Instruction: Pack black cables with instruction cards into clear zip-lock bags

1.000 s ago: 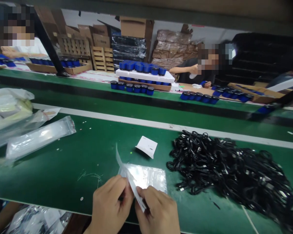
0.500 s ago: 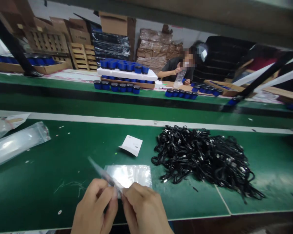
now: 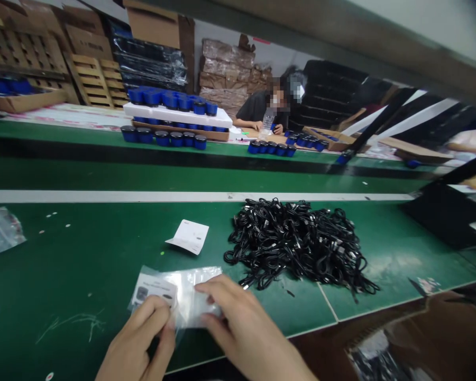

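My left hand point(image 3: 140, 338) pinches the lower edge of a small clear plastic bag point(image 3: 154, 287), in which a white printed card shows. Beside it, more clear bags point(image 3: 188, 296) lie flat on the green table. Over their right side is my right hand point(image 3: 248, 325), its thumb and forefinger apart with nothing visible between them; whether the fingertips touch the plastic I cannot tell. A creased white leaflet point(image 3: 191, 235) rests just beyond the bags. To the right is a big heap of coiled black cables point(image 3: 293, 243).
Another plastic bag point(image 3: 2, 233) lies at the left. Behind the white strip point(image 3: 182, 197), a raised shelf carries blue jars with black lids point(image 3: 176, 138). Across from me sits a person point(image 3: 257, 111) near a clear bottle point(image 3: 267, 123). A black box point(image 3: 440, 217) stands at the right.
My right hand has let go of the bag and opened to the right. The bag, edge-on before, now faces me in my left hand. The view has swung right.
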{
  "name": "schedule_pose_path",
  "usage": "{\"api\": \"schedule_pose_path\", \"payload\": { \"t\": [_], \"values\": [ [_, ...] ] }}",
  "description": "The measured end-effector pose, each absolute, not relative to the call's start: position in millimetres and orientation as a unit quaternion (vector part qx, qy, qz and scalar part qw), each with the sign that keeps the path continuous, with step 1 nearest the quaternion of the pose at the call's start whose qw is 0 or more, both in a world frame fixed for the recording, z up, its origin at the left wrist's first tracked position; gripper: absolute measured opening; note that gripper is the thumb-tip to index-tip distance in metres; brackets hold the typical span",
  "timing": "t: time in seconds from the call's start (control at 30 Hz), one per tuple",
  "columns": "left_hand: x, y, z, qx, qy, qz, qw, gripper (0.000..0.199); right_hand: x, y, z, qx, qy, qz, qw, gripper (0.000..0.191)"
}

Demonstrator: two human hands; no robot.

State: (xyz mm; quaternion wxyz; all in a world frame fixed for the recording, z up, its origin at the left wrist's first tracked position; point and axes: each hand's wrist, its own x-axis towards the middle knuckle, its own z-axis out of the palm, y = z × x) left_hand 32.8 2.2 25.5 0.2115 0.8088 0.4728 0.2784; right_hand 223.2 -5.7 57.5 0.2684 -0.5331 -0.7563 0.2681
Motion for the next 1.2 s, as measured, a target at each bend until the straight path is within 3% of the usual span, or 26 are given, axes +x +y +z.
{"api": "schedule_pose_path", "payload": {
  "t": [0.1,0.2,0.43,0.63,0.73,0.93,1.2],
  "values": [
    [35,8,24,0.807,0.505,0.213,0.221,0.029,258,-5,57,-0.555,-0.819,-0.003,0.150,0.047],
    [39,10,25,0.793,0.535,0.192,0.220,0.033,278,1,44,-0.504,-0.849,-0.085,0.131,0.034],
    [39,12,28,0.770,0.564,0.181,0.236,0.033,277,4,33,-0.541,-0.731,-0.007,0.416,0.032],
    [38,13,24,0.773,0.563,0.186,0.227,0.032,282,10,41,-0.601,-0.568,0.230,0.513,0.013],
    [39,13,24,0.770,0.563,0.187,0.236,0.032,283,9,43,-0.582,-0.436,0.351,0.590,0.014],
    [40,13,27,0.759,0.566,0.200,0.252,0.030,246,-11,35,-0.505,-0.450,0.455,0.579,0.012],
    [39,8,28,0.722,0.575,0.248,0.295,0.031,234,-14,25,-0.456,-0.664,0.295,0.513,0.030]
  ]
}}
